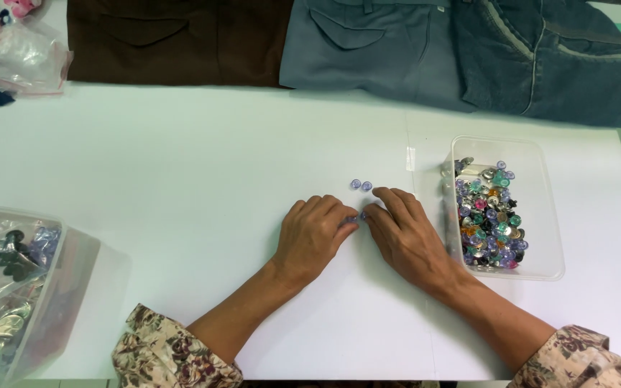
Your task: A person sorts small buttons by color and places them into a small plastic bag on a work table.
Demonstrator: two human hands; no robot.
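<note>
My left hand [313,236] and my right hand [405,233] rest palm down on the white table [181,187], fingertips meeting in the middle. Between the fingertips sits a small pale purple button [357,216], pinched from both sides. Two more purple buttons [360,185] lie loose on the table just beyond the fingers. A clear plastic tub [540,208] stands right of my right hand, holding several mixed buttons [489,219] in purple, teal, silver and pink.
A second clear container [59,287] with bagged buttons stands at the near left edge. Brown [174,43], grey [368,47] and blue denim trousers [548,57] lie along the far edge. A plastic bag [26,61] sits at the far left.
</note>
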